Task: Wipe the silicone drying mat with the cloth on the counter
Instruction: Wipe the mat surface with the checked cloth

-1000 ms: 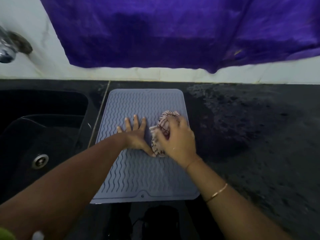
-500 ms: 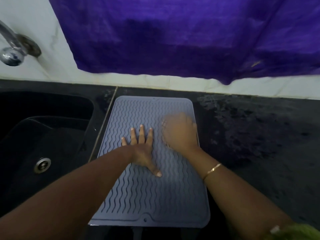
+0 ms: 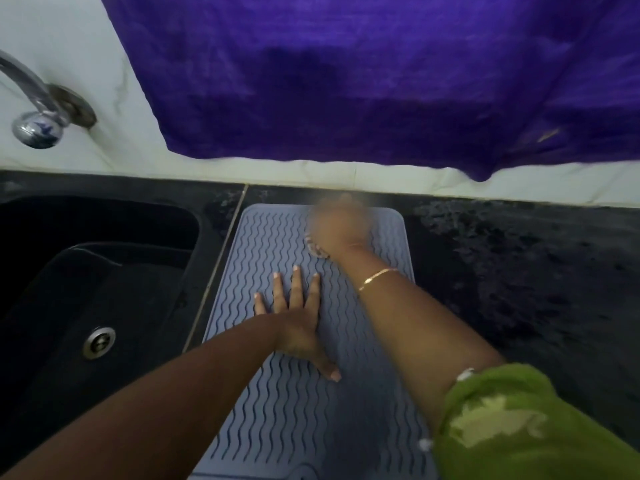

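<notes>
Two hands are on the silicone drying mat (image 3: pixel 294 410), and the risks start with the one doing the wiping. The right hand (image 3: pixel 337 223) sits at the mat's far edge, in the upper middle of the frame, smeared by motion blur. A scrap of the patterned cloth (image 3: pixel 316 249) shows under the heel of the palm, but whether the fingers curl round the wad or press it flat cannot be told. If the hold is loose, a fast stroke could leave the cloth behind or let it bunch, so that skin rather than fabric rubs the ridges. The hand is also right at the mat's top border, close to the strip of black counter (image 3: pixel 519 289) below the white wall. An overshoot would carry the cloth off the mat onto the speckled stone, where it could pick up whatever lies there. The left hand (image 3: pixel 298 320) lies lower, near the centre of the frame, palm down with straight, spread fingers and the thumb angled out, pinning the mat. It covers a patch that gets no wipe unless it shifts, and if its pressure eases, the flexible mat may slide or buckle under the stroke. The mat's left edge runs just beside the seam of the dark sink (image 3: pixel 104 271) at the left of the frame, so a sideways slide could hang it over the basin.
</notes>
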`<state>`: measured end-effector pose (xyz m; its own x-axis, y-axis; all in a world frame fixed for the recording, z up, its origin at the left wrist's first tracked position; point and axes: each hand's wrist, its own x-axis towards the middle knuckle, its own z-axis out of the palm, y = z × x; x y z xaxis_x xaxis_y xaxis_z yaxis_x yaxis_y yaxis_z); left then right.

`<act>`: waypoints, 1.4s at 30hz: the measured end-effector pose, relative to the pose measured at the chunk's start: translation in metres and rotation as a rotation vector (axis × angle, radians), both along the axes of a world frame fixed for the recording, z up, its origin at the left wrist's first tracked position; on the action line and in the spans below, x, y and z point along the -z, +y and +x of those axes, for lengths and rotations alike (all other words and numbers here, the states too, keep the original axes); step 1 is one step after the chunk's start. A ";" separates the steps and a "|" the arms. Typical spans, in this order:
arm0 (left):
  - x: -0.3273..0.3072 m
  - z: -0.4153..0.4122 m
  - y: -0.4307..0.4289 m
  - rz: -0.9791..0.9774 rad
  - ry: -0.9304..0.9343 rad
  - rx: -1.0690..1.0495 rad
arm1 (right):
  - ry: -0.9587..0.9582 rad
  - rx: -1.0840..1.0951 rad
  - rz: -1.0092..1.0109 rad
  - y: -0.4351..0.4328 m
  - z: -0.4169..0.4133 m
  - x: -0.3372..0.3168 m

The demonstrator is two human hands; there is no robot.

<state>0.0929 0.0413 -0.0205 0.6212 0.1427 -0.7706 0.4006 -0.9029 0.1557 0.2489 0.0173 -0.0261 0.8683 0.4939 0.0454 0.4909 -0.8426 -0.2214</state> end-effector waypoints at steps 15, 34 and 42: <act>-0.006 0.003 -0.002 0.017 0.012 -0.017 | 0.176 0.180 -0.110 -0.022 0.028 -0.016; -0.004 0.001 -0.001 -0.009 0.006 -0.001 | -0.066 0.041 0.087 -0.050 0.038 0.012; -0.005 0.002 -0.002 -0.011 0.016 0.006 | -0.070 -0.122 0.085 -0.099 -0.059 0.006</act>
<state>0.0944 0.0398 -0.0151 0.6092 0.1305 -0.7822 0.3975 -0.9037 0.1589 0.1895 -0.0817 -0.0324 0.7953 0.5875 0.1497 0.6053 -0.7554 -0.2510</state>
